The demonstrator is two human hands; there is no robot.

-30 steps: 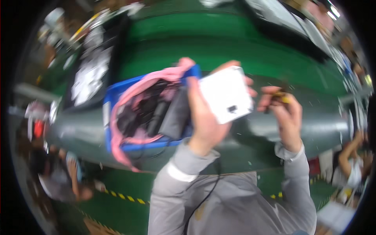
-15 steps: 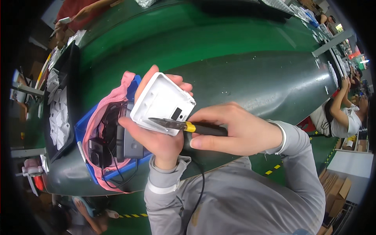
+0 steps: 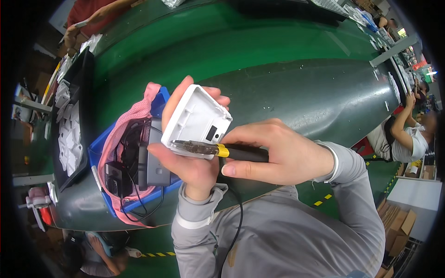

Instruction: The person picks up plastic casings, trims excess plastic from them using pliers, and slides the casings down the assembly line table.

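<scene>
at far l, a blk tray (image 3: 86,92) w/ white parts (image 3: 70,143) sits near the blue bin (image 3: 103,197), whose pink bag (image 3: 119,127) holds a blk adapter (image 3: 117,178). your l hand (image 3: 194,173) holds the white plastic shell (image 3: 192,113), hollow side facing you, above the tabletop (image 3: 296,102). your r hand (image 3: 282,153) is closed round the yellow-banded pliers (image 3: 208,148), tips over the shell's near edge, contact hard to tell.

White plastic housing (image 3: 192,116), hollow side up, with pliers (image 3: 223,150) across its near edge.
Shallow, squarish, tilted, with raised ribs inside the left wall, plus a dark rectangle and round spot towards the right. Pointing left, black-handled, yellow-banded, with dark metal jaws over the housing's near wall; touching or apart, hard to tell.
</scene>
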